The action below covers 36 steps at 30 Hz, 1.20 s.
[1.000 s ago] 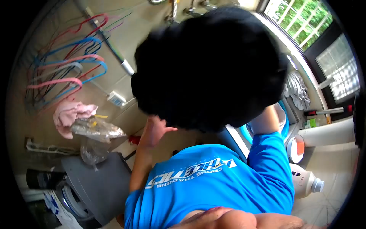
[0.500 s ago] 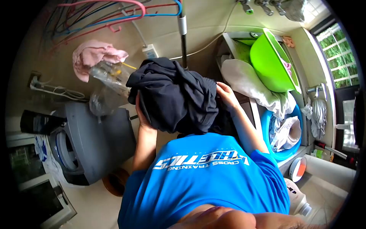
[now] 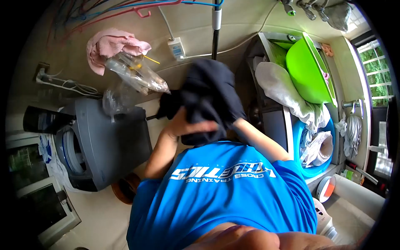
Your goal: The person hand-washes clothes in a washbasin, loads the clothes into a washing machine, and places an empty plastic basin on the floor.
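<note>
A bunched black cloth [image 3: 210, 91] is held up in front of my chest, its upper part blurred by motion. Against its lower left side lies my left hand [image 3: 191, 125], the thumb up and the blurred fingers curled across the fabric. My right hand [image 3: 238, 123] is at the lower right of the cloth, with the wrist showing and the fingers covered by folds. Both hands bear the cloth between them. A darker part of it hangs out to the left, above my left wrist.
At left are a grey machine [image 3: 112, 141], plastic bags [image 3: 137, 75] and a pink towel [image 3: 112, 46]. Hangers [image 3: 137, 8] hang above, beside a pole [image 3: 215, 33]. To the right stand a green basin [image 3: 306, 73], a white cloth [image 3: 277, 85] and a blue tub [image 3: 318, 168] holding laundry.
The black cloth came down from close to the camera, then shifted right and bunched narrower and taller. My left hand moved from its left edge onto its front; my right hand's fingers became hidden.
</note>
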Each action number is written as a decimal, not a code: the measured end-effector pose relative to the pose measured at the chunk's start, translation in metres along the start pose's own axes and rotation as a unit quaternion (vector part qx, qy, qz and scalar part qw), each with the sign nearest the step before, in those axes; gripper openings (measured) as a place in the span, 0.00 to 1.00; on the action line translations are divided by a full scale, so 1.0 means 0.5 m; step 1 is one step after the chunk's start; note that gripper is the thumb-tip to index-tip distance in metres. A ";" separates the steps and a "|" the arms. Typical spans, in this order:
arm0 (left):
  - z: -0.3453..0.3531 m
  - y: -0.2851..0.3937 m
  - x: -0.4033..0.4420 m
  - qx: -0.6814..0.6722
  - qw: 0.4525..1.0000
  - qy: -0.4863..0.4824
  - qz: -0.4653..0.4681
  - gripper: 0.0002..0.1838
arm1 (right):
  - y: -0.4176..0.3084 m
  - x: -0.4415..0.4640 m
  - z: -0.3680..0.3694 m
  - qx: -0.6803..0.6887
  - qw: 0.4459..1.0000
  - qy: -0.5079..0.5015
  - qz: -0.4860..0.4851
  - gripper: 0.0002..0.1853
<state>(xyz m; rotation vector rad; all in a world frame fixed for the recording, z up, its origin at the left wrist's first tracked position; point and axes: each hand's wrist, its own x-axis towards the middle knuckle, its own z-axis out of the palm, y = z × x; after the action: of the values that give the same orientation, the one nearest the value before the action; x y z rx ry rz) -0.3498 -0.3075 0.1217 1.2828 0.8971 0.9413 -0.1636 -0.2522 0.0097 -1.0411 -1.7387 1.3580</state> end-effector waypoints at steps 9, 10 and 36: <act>0.117 0.030 0.060 0.137 0.957 -0.242 0.079 0.20 | -0.232 -0.074 -0.091 -0.176 0.982 0.061 -0.022 0.21; 0.116 0.025 0.057 0.136 0.958 -0.239 0.076 0.20 | -0.235 -0.068 -0.093 -0.188 0.980 0.063 -0.024 0.21; 0.111 0.003 0.107 0.088 0.983 -0.059 0.150 0.22 | -0.229 -0.018 -0.099 -0.233 0.968 0.086 -0.033 0.14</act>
<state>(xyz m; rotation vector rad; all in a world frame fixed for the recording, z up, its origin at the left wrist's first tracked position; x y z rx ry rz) -0.2787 -0.2778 0.1262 1.6402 0.7181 1.0240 -0.1364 -0.2544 0.1316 -1.2946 -1.9869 0.8023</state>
